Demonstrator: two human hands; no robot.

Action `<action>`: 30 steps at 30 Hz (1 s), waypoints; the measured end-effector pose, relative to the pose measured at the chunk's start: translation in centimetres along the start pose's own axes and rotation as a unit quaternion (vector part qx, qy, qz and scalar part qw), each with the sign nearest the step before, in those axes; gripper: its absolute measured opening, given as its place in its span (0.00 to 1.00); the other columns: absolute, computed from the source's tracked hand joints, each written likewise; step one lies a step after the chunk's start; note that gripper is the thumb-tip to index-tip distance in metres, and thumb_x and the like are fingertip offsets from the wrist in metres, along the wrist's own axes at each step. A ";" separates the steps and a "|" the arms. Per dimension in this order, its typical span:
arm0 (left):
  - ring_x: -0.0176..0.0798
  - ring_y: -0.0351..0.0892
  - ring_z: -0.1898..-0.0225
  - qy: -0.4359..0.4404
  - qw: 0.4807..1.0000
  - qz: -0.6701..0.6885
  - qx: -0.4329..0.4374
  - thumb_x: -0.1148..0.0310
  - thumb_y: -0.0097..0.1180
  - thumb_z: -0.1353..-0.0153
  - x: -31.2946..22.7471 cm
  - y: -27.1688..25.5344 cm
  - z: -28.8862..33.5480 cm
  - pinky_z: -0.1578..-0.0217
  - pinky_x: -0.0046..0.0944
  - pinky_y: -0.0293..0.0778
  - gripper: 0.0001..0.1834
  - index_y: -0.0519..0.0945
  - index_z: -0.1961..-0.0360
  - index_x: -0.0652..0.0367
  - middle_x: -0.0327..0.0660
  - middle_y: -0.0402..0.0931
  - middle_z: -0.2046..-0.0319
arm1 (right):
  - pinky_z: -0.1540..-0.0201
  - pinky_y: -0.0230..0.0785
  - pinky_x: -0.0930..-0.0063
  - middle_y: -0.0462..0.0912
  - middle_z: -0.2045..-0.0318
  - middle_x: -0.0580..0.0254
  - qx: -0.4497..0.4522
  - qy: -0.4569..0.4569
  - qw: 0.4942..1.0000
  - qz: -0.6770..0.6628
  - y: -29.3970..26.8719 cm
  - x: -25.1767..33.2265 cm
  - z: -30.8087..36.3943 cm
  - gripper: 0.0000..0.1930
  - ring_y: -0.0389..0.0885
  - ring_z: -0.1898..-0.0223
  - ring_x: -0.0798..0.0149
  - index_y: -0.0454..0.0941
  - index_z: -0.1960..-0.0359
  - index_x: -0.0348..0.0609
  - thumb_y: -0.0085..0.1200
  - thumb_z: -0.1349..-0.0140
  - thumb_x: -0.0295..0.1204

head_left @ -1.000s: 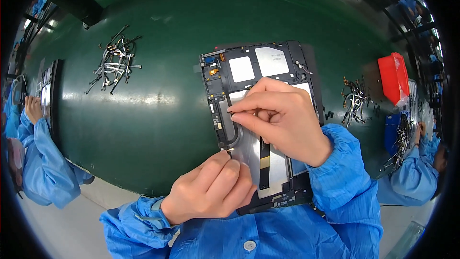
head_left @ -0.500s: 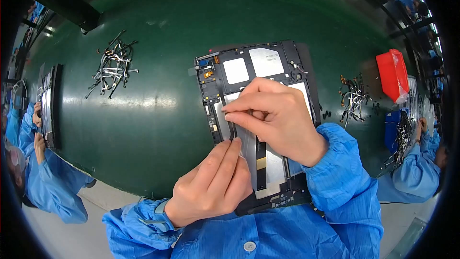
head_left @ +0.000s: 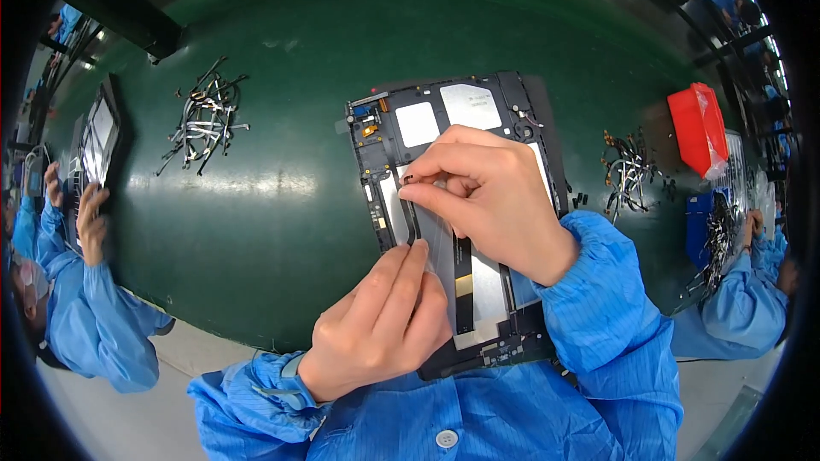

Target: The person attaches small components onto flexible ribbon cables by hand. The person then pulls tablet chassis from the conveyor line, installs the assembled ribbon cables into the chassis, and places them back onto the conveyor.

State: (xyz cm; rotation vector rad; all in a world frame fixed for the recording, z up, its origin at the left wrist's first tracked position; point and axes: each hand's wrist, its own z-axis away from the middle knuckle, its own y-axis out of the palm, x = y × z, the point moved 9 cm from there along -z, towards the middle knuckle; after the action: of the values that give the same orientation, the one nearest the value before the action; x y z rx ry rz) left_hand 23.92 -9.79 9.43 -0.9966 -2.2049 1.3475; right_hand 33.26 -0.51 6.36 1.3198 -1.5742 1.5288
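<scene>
Head view, right hand [head_left: 483,192]: you had your thumb and forefinger pinched together, with no gap at the tips, on the upper part of a thin black cable [head_left: 410,218]; your other fingers were curled behind.
Left hand [head_left: 383,314]: your fingertips were drawn together at the cable's lower stretch, touching it or just beside it; whether they gripped it or pressed it down, I cannot tell.
Black cable: it ran down between your two hands, over the left part of an open device [head_left: 534,111], with a slight bend near your left fingertips.
Open device: it lay flat in front of you, slightly turned, its black frame set with silver panels; your right hand covered its middle.
Black ribbon [head_left: 464,286]: it lay lengthwise on the device, below your right hand, with a gold band across it.
Green table [head_left: 290,230]: it bore the device, with one cable pile [head_left: 203,124] well off to the left and a second heap [head_left: 629,175] to the right.
Red bin [head_left: 696,124]: it stood beyond that second heap, with a blue bin [head_left: 699,226] nearer you.
Co-worker at left [head_left: 98,316]: this person's hands were at a tilted panel [head_left: 101,137].
</scene>
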 end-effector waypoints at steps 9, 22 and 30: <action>0.40 0.85 0.60 -0.010 1.000 -0.001 0.010 0.69 0.57 0.53 0.1 0.1 -0.1 0.64 0.29 0.81 0.07 0.81 0.73 0.59 0.45 0.84 0.63 | 0.78 0.64 0.81 0.80 0.72 0.63 -0.016 -0.035 0.999 0.025 -0.1 0.3 0.0 0.05 0.73 0.80 0.77 0.84 0.67 0.33 0.66 0.45 0.21; 0.40 0.85 0.61 -0.011 1.000 -0.002 0.013 0.71 0.57 0.54 0.2 0.0 -0.3 0.64 0.29 0.81 0.05 0.80 0.74 0.59 0.45 0.84 0.63 | 0.78 0.65 0.81 0.81 0.72 0.64 -0.027 -0.049 0.997 0.047 0.0 0.4 0.1 0.07 0.73 0.80 0.77 0.85 0.66 0.35 0.67 0.47 0.22; 0.40 0.85 0.61 -0.019 1.000 -0.002 0.019 0.71 0.57 0.53 0.1 0.0 -0.5 0.63 0.29 0.81 0.07 0.81 0.72 0.60 0.44 0.83 0.63 | 0.75 0.68 0.79 0.80 0.70 0.63 -0.038 0.022 0.997 0.065 -0.3 0.2 0.4 0.17 0.76 0.77 0.74 0.80 0.54 0.41 0.64 0.47 0.21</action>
State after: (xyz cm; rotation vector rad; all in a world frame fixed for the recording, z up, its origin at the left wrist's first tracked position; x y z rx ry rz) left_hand 24.18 -9.45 9.70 -0.9595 -2.2006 1.4119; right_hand 33.57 -0.85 6.56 1.1529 -1.7019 1.5481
